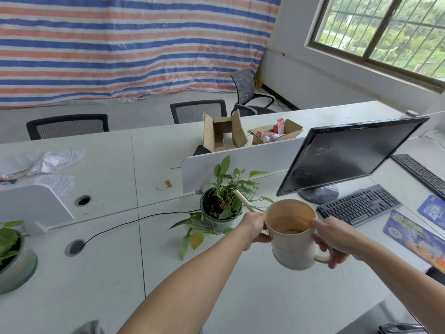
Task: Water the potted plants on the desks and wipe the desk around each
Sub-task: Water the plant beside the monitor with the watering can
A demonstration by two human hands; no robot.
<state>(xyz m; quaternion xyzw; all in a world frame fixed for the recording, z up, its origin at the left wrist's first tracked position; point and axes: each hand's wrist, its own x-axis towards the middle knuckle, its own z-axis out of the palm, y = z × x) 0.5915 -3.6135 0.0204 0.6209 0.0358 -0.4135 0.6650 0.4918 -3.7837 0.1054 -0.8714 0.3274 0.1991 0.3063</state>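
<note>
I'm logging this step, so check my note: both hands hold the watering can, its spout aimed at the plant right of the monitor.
Wrong side: the head view shows the plant left of the monitor, not right. The rest stands: the left hand and right hand hold the watering can, its spout aimed at that plant.

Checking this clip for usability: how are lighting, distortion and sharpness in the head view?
Head view: soft daylight from the window, no hard shadows on the desk; wide-angle distortion bows the desk edges and tilts the monitor, whose dark screen shows faint reflections; the watering can, left hand and right hand are sharp.
</note>
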